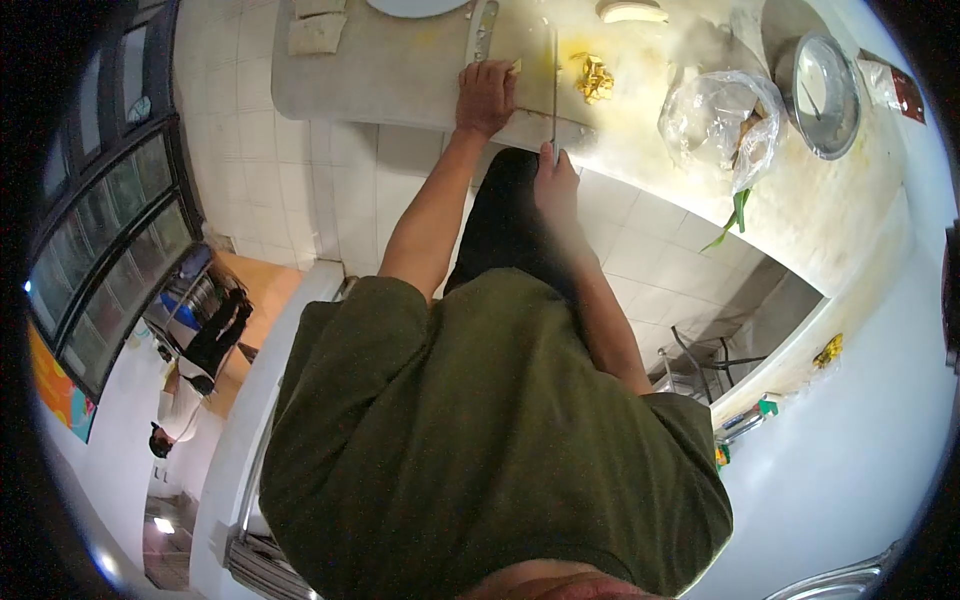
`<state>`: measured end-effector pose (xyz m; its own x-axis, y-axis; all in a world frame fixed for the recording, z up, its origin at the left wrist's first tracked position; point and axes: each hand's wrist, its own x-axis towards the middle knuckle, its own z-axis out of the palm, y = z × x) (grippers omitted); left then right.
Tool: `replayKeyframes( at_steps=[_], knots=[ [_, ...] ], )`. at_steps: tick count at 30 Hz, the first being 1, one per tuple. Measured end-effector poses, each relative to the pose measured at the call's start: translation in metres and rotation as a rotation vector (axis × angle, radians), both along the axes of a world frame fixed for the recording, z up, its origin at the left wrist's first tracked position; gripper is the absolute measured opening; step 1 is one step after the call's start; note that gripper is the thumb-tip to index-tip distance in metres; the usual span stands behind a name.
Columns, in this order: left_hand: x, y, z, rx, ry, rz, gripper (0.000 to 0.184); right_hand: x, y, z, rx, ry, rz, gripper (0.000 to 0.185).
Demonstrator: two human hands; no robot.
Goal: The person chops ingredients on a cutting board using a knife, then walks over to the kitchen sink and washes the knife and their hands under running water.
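Where the counter's (410, 95) near edge runs past the person, the right hand (556, 183) is closed round the near end of the knife (555, 85), whose narrow blade points away over the counter. The left hand (487, 98) rests at the edge, fingers bent and bunched, with a small yellow piece (516, 67) showing at the fingertips; whether they pinch it or only press beside it, I cannot tell. The blade stands between that hand and a pile (594, 79) of yellow pieces, which lies on the counter just right of the blade, beyond the right hand and apart from both hands. A metal strip (481, 32) lies just beyond the left fingers.

On the far right, a packet (893, 86) bears a dark red patch, its print too small to read. A plate (418, 4) is cut off by the top border. Folds and glare in a clear bag (722, 118) blur its contents; the bowl (826, 95) beside it shows something pale inside, hard to identify. The right wrist is smeared, and the knife's grip is mostly covered by the hand.
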<state>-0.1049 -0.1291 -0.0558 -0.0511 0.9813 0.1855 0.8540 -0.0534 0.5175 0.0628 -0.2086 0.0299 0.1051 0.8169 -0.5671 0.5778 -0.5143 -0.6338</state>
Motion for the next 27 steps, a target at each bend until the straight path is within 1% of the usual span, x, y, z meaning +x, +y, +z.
replayKeyframes(
  at_steps=[2, 5, 8, 11, 14, 17, 20, 24, 26, 27],
  knots=[
    [-0.002, 0.002, 0.001, -0.027, -0.011, -0.036, 0.020, 0.000, -0.006, -0.007, 0.015, 0.012, 0.043, 0.047],
    [0.000, 0.004, 0.005, 0.107, -0.069, -0.045, 0.018, -0.004, -0.007, -0.004, 0.013, 0.051, 0.106, 0.049],
    [0.000, 0.001, 0.001, 0.046, -0.022, -0.008, 0.019, -0.010, -0.008, -0.009, 0.002, 0.028, 0.131, 0.049],
    [-0.001, 0.001, 0.000, 0.049, 0.024, -0.026, 0.019, -0.012, -0.008, -0.018, 0.031, 0.006, 0.165, 0.049],
    [-0.002, 0.002, 0.007, 0.081, -0.005, -0.048, 0.020, -0.015, -0.007, -0.016, -0.021, -0.026, 0.202, 0.046],
    [-0.003, 0.000, 0.009, 0.092, 0.005, -0.057, 0.022, -0.027, -0.004, -0.020, 0.017, -0.063, 0.187, 0.047],
    [-0.004, 0.000, 0.002, 0.024, 0.004, -0.050, 0.021, -0.022, 0.000, -0.020, 0.044, -0.075, 0.238, 0.049],
    [0.002, 0.002, 0.005, 0.054, 0.007, -0.014, 0.017, 0.013, -0.026, -0.041, 0.032, -0.148, 0.386, 0.049],
    [0.000, 0.004, 0.005, 0.058, 0.006, -0.010, 0.017, 0.014, -0.022, -0.049, 0.017, -0.162, 0.422, 0.048],
    [0.001, 0.003, 0.006, 0.048, -0.008, 0.003, 0.016, 0.013, -0.018, -0.049, 0.057, -0.135, 0.388, 0.049]
  ],
)
